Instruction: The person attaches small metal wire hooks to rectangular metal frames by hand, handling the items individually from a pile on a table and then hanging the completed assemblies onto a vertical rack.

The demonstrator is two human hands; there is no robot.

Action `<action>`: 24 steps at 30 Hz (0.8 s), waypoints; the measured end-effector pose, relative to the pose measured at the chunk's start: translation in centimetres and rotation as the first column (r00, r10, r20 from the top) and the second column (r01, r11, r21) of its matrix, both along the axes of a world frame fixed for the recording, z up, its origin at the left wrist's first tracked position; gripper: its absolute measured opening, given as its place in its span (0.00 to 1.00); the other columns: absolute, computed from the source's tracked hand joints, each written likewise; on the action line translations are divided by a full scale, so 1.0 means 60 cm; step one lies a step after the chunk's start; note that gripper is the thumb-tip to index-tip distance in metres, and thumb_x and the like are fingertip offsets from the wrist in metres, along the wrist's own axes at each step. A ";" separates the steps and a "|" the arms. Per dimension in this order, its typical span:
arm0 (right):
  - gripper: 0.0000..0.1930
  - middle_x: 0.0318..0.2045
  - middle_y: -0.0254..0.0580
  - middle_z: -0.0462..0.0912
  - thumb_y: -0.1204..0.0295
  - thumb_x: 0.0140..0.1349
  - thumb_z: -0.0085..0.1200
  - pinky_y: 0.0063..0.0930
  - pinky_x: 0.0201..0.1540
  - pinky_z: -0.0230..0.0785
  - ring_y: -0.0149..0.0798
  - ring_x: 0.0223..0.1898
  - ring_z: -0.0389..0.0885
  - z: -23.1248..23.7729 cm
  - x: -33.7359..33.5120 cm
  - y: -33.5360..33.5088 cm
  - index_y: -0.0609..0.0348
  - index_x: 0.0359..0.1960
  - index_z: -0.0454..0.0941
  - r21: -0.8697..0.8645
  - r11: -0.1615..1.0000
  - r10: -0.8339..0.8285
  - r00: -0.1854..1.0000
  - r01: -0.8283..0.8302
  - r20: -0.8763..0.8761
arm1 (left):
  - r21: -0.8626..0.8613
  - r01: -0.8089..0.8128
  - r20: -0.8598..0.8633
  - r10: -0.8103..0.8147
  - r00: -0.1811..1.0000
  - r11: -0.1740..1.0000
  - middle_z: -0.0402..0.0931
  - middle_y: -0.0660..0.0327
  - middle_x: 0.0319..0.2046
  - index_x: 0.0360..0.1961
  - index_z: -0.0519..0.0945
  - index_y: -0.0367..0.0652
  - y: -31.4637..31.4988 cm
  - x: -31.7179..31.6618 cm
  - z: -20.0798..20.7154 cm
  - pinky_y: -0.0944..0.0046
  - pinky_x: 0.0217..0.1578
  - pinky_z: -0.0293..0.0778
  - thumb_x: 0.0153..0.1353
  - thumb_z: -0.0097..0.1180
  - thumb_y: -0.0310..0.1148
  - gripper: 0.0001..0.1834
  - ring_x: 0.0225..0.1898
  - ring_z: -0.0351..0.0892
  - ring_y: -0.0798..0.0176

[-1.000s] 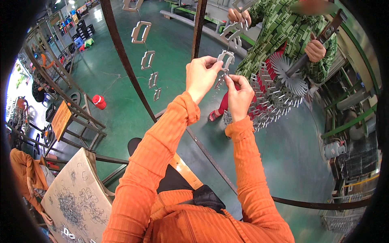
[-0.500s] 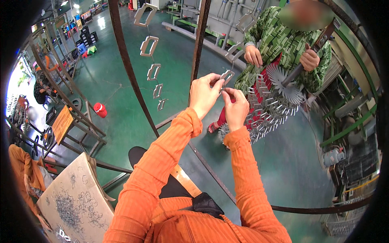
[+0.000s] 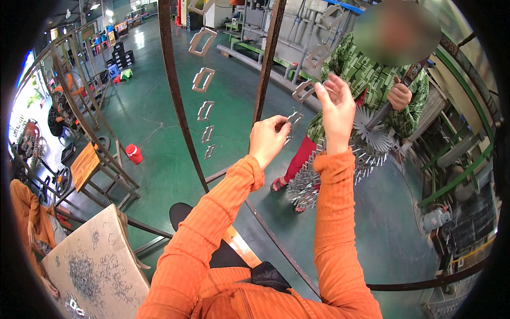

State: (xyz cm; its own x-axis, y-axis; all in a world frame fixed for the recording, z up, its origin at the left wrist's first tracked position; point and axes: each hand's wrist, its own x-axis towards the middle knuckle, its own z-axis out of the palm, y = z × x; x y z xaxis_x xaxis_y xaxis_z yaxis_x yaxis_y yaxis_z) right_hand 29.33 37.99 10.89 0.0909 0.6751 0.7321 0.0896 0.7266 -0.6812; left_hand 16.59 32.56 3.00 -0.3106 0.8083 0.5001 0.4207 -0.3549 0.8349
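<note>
We had our left hand (image 3: 267, 142) closed in a pinch, thumb against fingers, on a small metal frame (image 3: 295, 117) at its fingertips, with another small piece showing just below them. Our right hand (image 3: 338, 114) was up and to the right of it, loosely open, its fingers apart and slightly bent; we saw nothing in its grasp. A larger metal frame (image 3: 299, 90) hung just left of that thumb, and we could not tell whether the two touched. Above our hands, more frames of the same shape hung in line with these. Well to the left of our left hand we had a second strand of frames (image 3: 198, 80), one below another, with a dark metal bar (image 3: 264, 69) standing between it and our right hand. Beyond our right hand, a co-worker in a green patterned top (image 3: 340, 61) gripped a rod (image 3: 380, 115) bearing a fan of metal blades (image 3: 375, 136), and a dense cluster of metal pieces (image 3: 308, 183) lay below our hands on that side. Far down to the left of our hands, small dark wire pieces (image 3: 87, 274) were scattered on a cardboard-coloured tabletop (image 3: 106, 223).
</note>
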 end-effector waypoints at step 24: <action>0.39 0.32 0.45 0.83 0.68 0.53 0.63 0.21 0.36 0.72 0.29 0.30 0.79 -0.119 -0.034 -0.005 0.74 0.62 0.55 -0.357 0.927 0.099 0.994 -0.111 -0.052 | 0.431 -0.082 -0.082 0.129 0.988 0.898 0.81 0.54 0.38 0.46 0.79 0.37 0.035 -0.016 0.174 0.65 0.40 0.75 0.54 0.62 0.35 0.19 0.38 0.81 0.65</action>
